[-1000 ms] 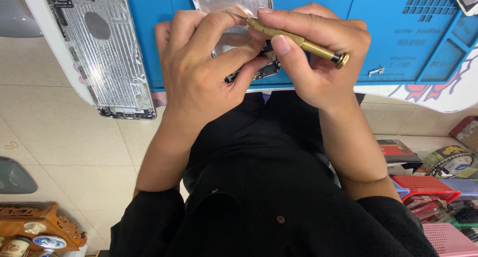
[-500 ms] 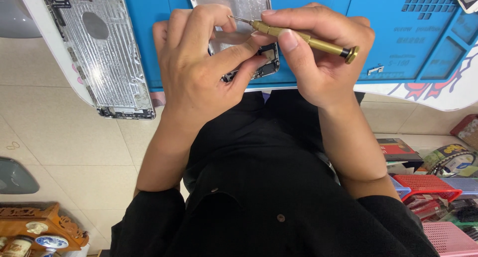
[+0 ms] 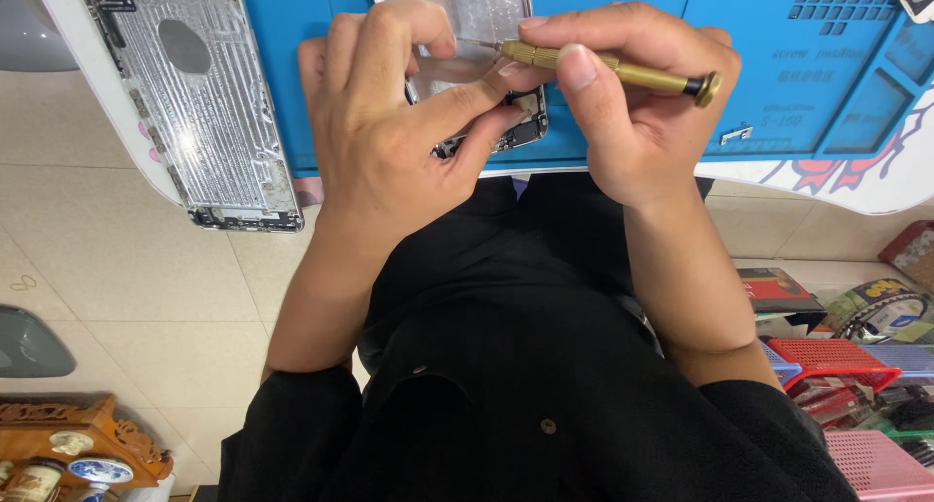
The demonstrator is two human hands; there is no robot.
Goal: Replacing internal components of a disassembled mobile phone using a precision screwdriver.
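Pinched in the right hand (image 3: 642, 123), a brass screwdriver (image 3: 608, 69) works a screw on the phone housing (image 3: 467, 16) lying on the blue mat (image 3: 769, 64), which the left hand (image 3: 389, 142) grips closed. Next move likely needs steady turning.

right hand (image 3: 642, 123) — grips brass screwdriver (image 3: 608, 66) | left hand (image 3: 389, 142) — steadies phone housing (image 3: 477, 16)

i see a spare phone housing (image 3: 190, 98) on the blue mat (image 3: 778, 64) (left side), red basket (image 3: 827, 358), pink basket (image 3: 876, 463), wooden shelf (image 3: 73, 439).
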